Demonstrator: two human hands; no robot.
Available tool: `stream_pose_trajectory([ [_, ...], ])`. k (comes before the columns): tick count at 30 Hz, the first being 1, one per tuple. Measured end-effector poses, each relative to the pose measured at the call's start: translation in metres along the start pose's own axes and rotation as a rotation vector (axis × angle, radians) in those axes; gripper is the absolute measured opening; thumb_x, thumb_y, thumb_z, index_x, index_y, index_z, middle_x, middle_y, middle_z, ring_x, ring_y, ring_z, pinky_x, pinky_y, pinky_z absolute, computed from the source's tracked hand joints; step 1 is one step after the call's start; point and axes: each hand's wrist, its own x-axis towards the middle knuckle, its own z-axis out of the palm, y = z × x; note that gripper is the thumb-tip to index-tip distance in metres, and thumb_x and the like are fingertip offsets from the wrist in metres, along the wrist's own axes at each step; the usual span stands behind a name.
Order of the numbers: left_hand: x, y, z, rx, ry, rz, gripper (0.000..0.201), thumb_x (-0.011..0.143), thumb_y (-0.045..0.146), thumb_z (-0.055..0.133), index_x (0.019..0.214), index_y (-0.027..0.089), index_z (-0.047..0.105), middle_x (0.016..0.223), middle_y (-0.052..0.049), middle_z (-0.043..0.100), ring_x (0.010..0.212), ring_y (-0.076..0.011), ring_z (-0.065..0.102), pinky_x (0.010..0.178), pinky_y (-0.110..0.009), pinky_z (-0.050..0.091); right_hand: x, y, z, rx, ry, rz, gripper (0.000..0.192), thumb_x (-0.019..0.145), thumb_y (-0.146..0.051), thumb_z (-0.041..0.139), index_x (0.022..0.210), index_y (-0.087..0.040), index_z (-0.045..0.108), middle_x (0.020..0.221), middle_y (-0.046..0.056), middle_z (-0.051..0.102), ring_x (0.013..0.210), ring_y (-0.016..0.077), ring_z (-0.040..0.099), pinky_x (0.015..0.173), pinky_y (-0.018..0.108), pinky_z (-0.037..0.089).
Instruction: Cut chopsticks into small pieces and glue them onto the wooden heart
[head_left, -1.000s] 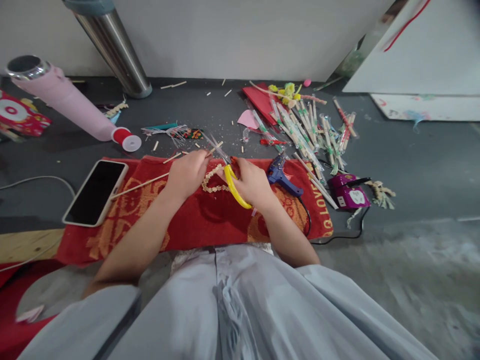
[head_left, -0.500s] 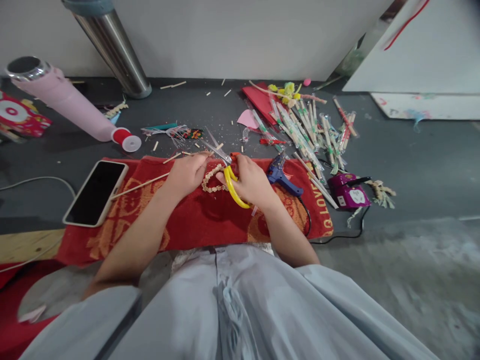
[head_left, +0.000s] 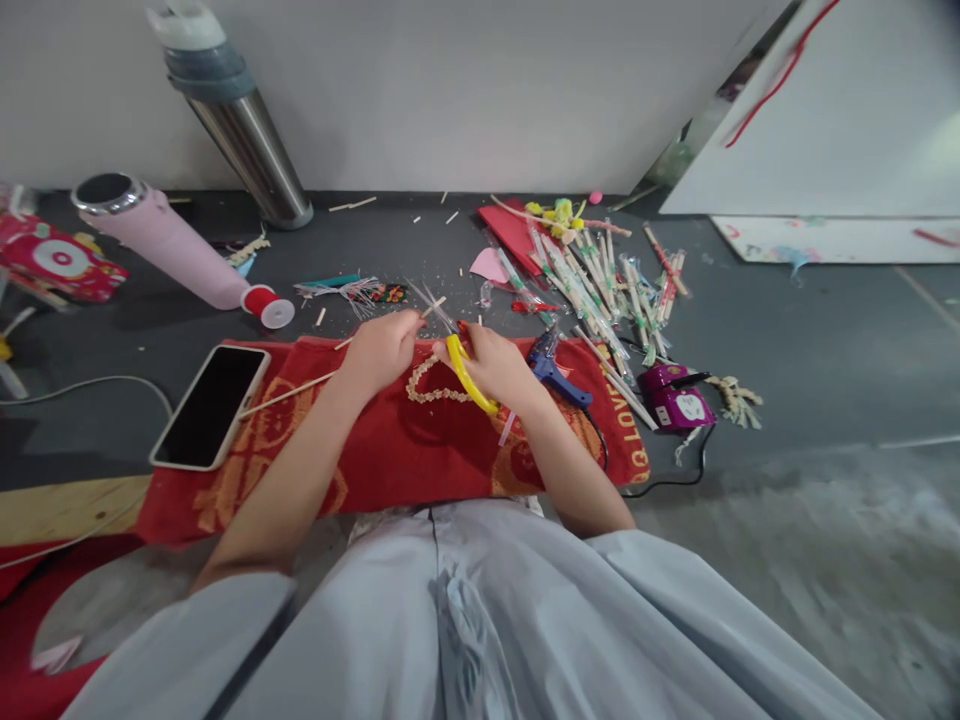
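My right hand (head_left: 495, 365) is closed around the yellow handles of a pair of scissors (head_left: 466, 375). Their metal blades point away and to the left, parted around the tip of a thin wooden stick (head_left: 433, 306). That stick is pinched in my left hand (head_left: 384, 348), its end poking out past the fingertips. Below, between the hands, a loop of small pale wooden pieces (head_left: 417, 385) lies on a red towel (head_left: 405, 460); my right hand covers part of it. A longer thin stick (head_left: 289, 394) rests on the towel beside my left forearm.
At left are a phone (head_left: 211, 405), a pink bottle (head_left: 169, 245), a red thread spool (head_left: 268, 306) and a steel flask (head_left: 251, 150). To the right lie a blue glue gun (head_left: 556, 372), wrapped chopsticks (head_left: 589, 280) and a purple power block (head_left: 677, 398) with a cable.
The whole view has shifted, so things on the table sit slightly lower. Both hands keep their hold, and the scissor blades stay around the stick's end.
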Motion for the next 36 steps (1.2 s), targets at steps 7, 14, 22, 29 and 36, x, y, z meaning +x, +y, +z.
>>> stream_pose_trajectory([
  [7, 0.039, -0.015, 0.002, -0.063, 0.041, 0.012, 0.027, 0.091, 0.027, 0.035, 0.077, 0.018, 0.055, 0.074, -0.008, 0.064, 0.068, -0.0201, 0.056, 0.065, -0.031, 0.035, 0.037, -0.002, -0.01, 0.015, -0.044, 0.083, 0.066, 0.088, -0.075, 0.033, 0.097, -0.015, 0.06, 0.108, 0.019, 0.07, 0.103, 0.0317, 0.066, 0.08, 0.033, 0.044],
  [14, 0.059, -0.029, 0.01, -0.092, 0.038, 0.028, 0.028, 0.091, 0.028, 0.038, 0.08, 0.016, 0.061, 0.07, -0.007, 0.063, 0.062, -0.0178, 0.051, 0.063, -0.029, 0.033, 0.055, 0.007, -0.004, 0.025, -0.031, 0.109, 0.072, 0.084, -0.08, 0.03, 0.094, -0.017, 0.061, 0.103, 0.018, 0.071, 0.097, 0.0306, 0.067, 0.077, 0.032, 0.045],
  [22, 0.061, -0.029, 0.015, -0.144, 0.016, 0.037, 0.03, 0.09, 0.027, 0.039, 0.084, 0.017, 0.067, 0.072, -0.007, 0.067, 0.065, -0.0199, 0.055, 0.063, -0.03, 0.035, 0.064, 0.007, 0.009, 0.03, 0.05, 0.121, 0.069, 0.088, -0.076, 0.026, 0.081, -0.017, 0.062, 0.089, 0.017, 0.072, 0.082, 0.0256, 0.067, 0.067, 0.029, 0.041],
  [29, 0.062, -0.03, 0.004, -0.162, 0.007, -0.09, 0.031, 0.093, 0.027, 0.038, 0.089, 0.017, 0.067, 0.079, -0.008, 0.07, 0.072, -0.0204, 0.059, 0.069, -0.03, 0.04, 0.068, 0.008, 0.01, 0.052, 0.039, 0.177, 0.069, 0.086, -0.078, 0.028, 0.065, -0.019, 0.056, 0.075, 0.014, 0.07, 0.073, 0.0216, 0.064, 0.061, 0.028, 0.036],
  [36, 0.064, -0.045, 0.001, -0.131, 0.015, -0.182, 0.031, 0.093, 0.027, 0.037, 0.088, 0.018, 0.066, 0.086, -0.01, 0.071, 0.08, -0.0228, 0.061, 0.072, -0.032, 0.041, 0.062, 0.012, 0.01, 0.058, 0.053, 0.168, 0.068, 0.085, -0.08, 0.03, 0.062, -0.02, 0.052, 0.069, 0.011, 0.066, 0.068, 0.0194, 0.061, 0.059, 0.027, 0.034],
])
